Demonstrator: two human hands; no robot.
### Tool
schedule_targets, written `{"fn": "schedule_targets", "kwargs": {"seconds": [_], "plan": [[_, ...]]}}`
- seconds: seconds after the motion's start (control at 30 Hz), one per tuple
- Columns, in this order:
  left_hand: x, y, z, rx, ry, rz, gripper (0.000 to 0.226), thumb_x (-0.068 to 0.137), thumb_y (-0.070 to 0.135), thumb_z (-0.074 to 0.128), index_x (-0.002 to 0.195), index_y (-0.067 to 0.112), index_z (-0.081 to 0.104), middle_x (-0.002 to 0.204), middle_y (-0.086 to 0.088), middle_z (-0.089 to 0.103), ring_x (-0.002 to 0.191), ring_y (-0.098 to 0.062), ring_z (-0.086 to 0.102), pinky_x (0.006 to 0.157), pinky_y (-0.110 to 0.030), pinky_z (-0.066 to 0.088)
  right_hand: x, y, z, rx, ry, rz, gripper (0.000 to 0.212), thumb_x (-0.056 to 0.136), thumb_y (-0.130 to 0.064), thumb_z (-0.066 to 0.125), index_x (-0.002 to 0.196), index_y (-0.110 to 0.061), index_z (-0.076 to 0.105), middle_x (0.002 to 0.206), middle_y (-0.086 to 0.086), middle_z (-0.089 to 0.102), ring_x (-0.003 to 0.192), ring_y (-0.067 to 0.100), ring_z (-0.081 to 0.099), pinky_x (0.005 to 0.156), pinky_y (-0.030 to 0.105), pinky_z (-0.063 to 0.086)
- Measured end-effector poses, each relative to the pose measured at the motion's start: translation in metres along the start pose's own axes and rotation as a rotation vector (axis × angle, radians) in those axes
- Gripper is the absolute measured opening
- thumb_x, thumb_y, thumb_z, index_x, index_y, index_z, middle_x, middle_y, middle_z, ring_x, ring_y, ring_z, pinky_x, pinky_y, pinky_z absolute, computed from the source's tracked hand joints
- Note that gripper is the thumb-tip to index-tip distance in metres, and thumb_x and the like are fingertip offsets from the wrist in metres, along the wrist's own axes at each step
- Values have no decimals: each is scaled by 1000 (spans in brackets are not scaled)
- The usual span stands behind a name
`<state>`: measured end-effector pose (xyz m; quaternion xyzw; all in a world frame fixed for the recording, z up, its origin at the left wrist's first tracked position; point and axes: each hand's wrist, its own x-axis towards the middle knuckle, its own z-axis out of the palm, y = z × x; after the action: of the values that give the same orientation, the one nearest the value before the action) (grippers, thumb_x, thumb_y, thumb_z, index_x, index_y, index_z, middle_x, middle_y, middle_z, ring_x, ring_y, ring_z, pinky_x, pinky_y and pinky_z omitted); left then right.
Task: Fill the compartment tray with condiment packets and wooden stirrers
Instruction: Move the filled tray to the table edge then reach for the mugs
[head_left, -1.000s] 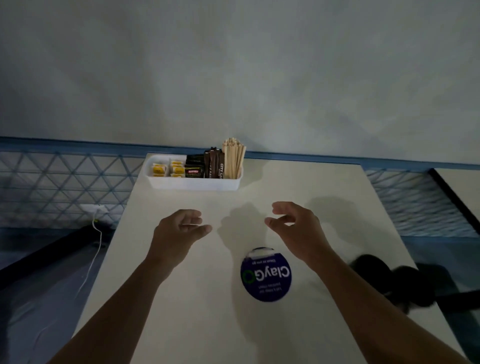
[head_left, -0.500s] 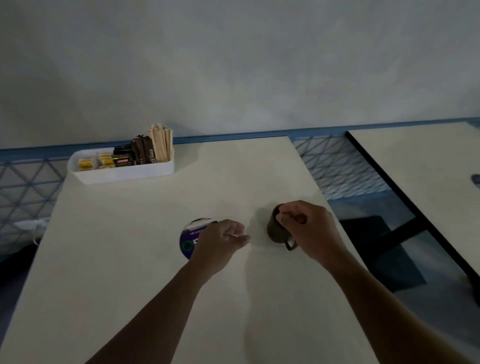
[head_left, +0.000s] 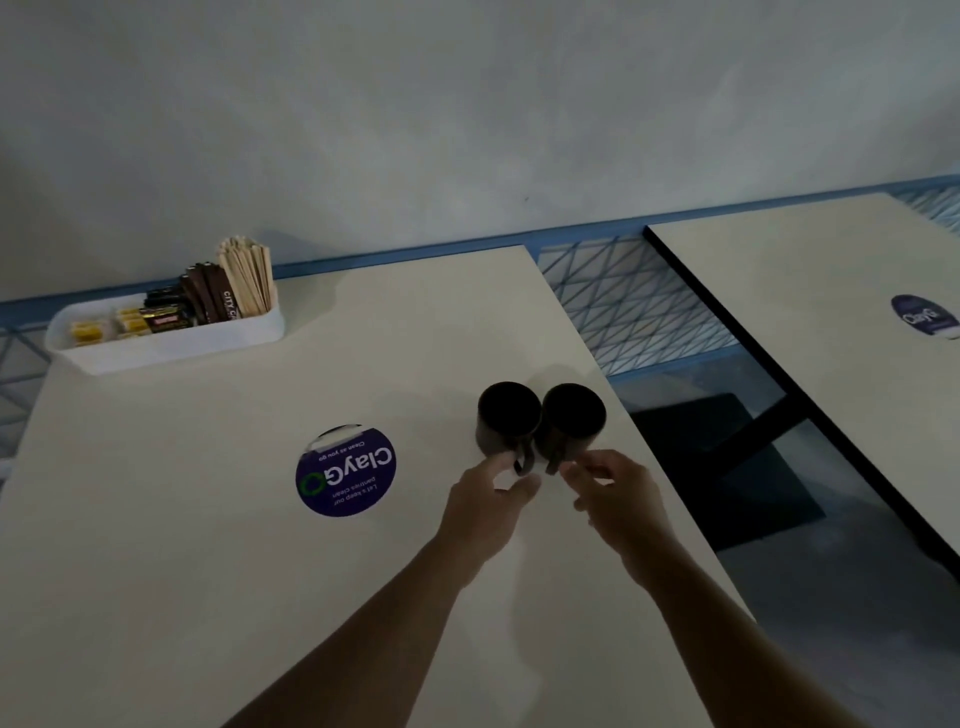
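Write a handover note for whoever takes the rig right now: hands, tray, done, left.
Left hand pinches the handle of the left mug. Right hand has fingers at the handle of the right mug, grip unclear. The mugs stand side by side near the right edge of the table.
Compartment tray sits at the far left corner, holding yellow packets, brown sachets and upright wooden stirrers.
Done: tray looks stocked.
Left: probably only checking for gaps.

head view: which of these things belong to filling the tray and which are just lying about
Belong to the job:
white compartment tray
yellow packets
dark packets
wooden stirrers

Just lying about:
left dark mug
right dark mug
round ClayGo sticker
neighbouring table
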<state>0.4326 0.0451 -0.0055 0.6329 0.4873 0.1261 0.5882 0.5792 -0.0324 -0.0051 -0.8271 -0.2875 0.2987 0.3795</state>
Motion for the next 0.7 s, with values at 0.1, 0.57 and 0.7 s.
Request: {"fn": "schedule_targets", "kwargs": {"seconds": [0.1,0.57,0.7], "plan": [[3,1,11,-132,0,-37,58,84,55,58,135,30,52,133,7,57,113,-17,61,93,-42,54,-1,2,12,156,-78,74,24,93,-39,65,110,-22,67,101,-6,72,77,14,71,63,30,57],[15,10,22,-468,171,-251,26,94,38,56,100,17,69,99,-8,70,95,-27,67,86,-44,58,2,4,30,474,-169,187,34,103,-39,46,117,-17,67,109,3,70,100,29,67,77,39,52],[11,4,12,-439,195,-235,24,94,35,57,85,18,72,89,-4,72,91,-26,69,87,-45,57,2,4,30,439,-142,128,32,105,-34,44,107,-12,68,103,8,70,98,31,66,82,41,52]]}}
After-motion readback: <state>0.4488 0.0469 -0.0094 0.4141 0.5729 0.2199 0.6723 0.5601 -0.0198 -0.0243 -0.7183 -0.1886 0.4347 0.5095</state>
